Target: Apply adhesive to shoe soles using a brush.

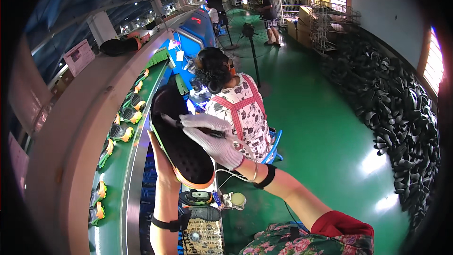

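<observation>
My bare left hand holds up a large black shoe sole from its left side and from beneath. The sole has a raised rim edged in orange and pale green, and a dotted pattern inside its lower end. My right hand, in a white knitted glove, is closed around a slim dark-handled brush-like tool. Its pale tip reaches over the sole's inner face near the upper part; whether it touches cannot be made out. Part of the handle shows between the gloved fingers.
Left of me runs a green conveyor carrying several black, orange and green soles. A seated co-worker is just ahead. Below my hands stands a taped box with a shoe part on it. Black soles are heaped along the right wall.
</observation>
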Demonstrator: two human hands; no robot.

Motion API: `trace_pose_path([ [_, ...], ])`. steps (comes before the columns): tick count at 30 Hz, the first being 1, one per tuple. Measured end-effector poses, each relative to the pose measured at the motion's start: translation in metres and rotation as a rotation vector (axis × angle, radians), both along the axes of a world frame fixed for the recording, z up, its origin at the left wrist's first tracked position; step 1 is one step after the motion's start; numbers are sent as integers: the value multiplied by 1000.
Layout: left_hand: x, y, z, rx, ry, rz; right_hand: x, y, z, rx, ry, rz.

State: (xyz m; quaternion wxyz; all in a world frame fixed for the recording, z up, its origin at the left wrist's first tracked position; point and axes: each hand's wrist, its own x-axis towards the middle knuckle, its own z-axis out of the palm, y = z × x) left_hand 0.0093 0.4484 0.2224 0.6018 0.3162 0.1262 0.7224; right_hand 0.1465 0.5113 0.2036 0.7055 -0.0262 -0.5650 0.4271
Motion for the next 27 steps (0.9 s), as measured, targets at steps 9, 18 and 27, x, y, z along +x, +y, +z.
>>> trace_pose_path([
  [9, -45, -4, 35, 54, 19, -82, -36, 12, 57, 67, -41, 83],
  [18, 17, -119, -63, -279, -80, 316, 1, -80, -47, 122, -195, 131],
  [27, 55, -231, -127, -453, -401, 533, 17, -158, -85, -60, -542, 463],
])
